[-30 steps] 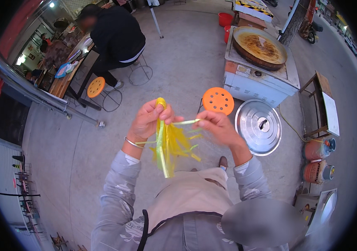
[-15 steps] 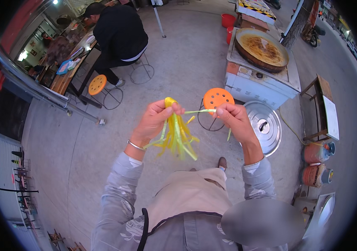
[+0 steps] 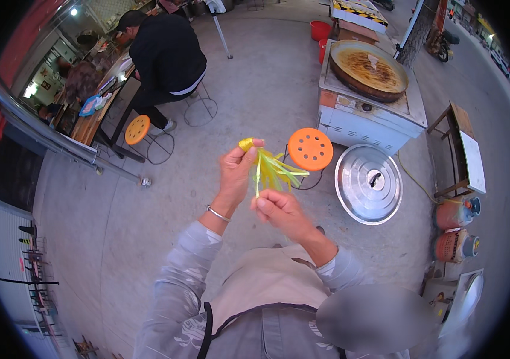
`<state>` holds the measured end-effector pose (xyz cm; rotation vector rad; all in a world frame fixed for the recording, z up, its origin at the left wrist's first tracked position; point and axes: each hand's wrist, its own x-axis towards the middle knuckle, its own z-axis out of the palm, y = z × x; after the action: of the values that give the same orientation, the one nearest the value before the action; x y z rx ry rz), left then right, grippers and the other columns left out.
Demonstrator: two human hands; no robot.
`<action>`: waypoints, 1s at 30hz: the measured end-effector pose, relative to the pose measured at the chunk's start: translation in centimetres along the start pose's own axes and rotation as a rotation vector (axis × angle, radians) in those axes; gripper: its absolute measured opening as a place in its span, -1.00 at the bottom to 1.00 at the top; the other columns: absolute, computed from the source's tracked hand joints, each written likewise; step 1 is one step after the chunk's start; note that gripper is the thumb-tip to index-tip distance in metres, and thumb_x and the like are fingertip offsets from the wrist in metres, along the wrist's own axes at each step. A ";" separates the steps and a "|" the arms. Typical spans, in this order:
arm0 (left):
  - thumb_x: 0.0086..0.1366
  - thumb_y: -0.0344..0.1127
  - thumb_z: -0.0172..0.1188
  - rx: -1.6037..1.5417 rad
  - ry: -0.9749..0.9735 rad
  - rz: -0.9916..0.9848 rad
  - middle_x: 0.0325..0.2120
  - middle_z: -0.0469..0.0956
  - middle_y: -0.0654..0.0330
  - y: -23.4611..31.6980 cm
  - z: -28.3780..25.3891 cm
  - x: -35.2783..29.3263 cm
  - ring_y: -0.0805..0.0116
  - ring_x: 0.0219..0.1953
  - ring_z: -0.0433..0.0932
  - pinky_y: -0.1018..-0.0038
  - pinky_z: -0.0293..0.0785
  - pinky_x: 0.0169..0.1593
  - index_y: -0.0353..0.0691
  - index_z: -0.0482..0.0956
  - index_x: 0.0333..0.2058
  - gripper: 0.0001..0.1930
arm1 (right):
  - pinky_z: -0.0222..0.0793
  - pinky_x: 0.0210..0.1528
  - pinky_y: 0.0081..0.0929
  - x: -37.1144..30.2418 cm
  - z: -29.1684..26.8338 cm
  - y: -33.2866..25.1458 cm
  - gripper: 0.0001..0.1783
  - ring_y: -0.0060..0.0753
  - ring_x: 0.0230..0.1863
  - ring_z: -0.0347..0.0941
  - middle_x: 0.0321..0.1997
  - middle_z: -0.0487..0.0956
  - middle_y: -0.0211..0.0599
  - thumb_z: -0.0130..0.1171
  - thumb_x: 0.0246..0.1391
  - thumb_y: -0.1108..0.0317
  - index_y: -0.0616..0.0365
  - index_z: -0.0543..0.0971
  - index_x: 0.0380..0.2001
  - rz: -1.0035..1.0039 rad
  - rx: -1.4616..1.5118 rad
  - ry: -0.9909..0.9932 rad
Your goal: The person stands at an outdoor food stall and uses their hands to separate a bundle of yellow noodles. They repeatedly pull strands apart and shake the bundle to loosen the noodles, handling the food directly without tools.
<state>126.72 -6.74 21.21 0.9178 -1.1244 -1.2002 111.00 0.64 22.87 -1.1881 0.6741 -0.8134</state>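
Note:
A bundle of yellow and green ribbon strips (image 3: 276, 170) hangs in front of me, its yellow wrapped head poking out above my fingers. My left hand (image 3: 238, 170) pinches the bundle just under that head, and the loose strips fan out to the right. Below it, my right hand (image 3: 282, 210) is closed on the end of one thin green strip, which runs taut up to the left fingers. A bracelet circles my left wrist.
An orange stool (image 3: 310, 149) stands just beyond the strips. To its right are a large metal lid (image 3: 368, 185), a griddle stove with a round pan (image 3: 370, 67) and gas cylinders (image 3: 455, 214). A seated person (image 3: 168, 54) leans over a wooden table at the far left.
My right hand has moved left and down, toward me, drawing the strip from sideways to downward. My left hand has shifted slightly right, and the strips now swing out to the right.

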 end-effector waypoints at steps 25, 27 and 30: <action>0.25 -0.39 0.20 -0.104 -0.365 -0.151 -0.31 0.54 0.26 3.5 -1.4 -3.7 0.39 -0.16 0.50 0.37 0.40 0.06 -0.25 0.56 -0.23 -0.87 | 0.20 -0.42 -0.72 1.4 -9.3 -3.5 -0.84 -0.83 -0.46 0.29 -0.54 0.46 -0.65 0.14 0.17 0.37 0.21 0.59 -0.44 -0.136 -0.220 -0.035; 0.23 -0.45 0.22 -0.157 -0.364 -0.156 -0.27 0.56 0.23 3.3 -1.4 -3.6 0.37 -0.06 0.52 0.34 0.42 0.09 -0.30 0.56 -0.16 -0.81 | 0.17 -0.45 -0.71 1.4 -8.0 -3.4 -0.81 -0.83 -0.49 0.26 -0.58 0.41 -0.67 0.13 0.17 0.37 0.21 0.56 -0.49 -0.151 -0.198 0.020; 0.23 -0.51 0.21 -0.074 -0.305 -0.143 -0.27 0.56 0.24 2.3 -1.7 -3.5 0.38 -0.14 0.57 0.38 0.49 0.00 -0.32 0.54 -0.14 -0.79 | 0.11 -0.50 -0.69 0.9 -7.2 -3.3 -0.77 -0.83 -0.51 0.20 -0.61 0.35 -0.69 0.09 0.15 0.40 0.22 0.49 -0.58 -0.135 -0.265 0.070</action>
<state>128.86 -2.98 22.48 0.7854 -1.2611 -1.5270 105.04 -4.44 24.29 -1.4624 0.7829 -0.9013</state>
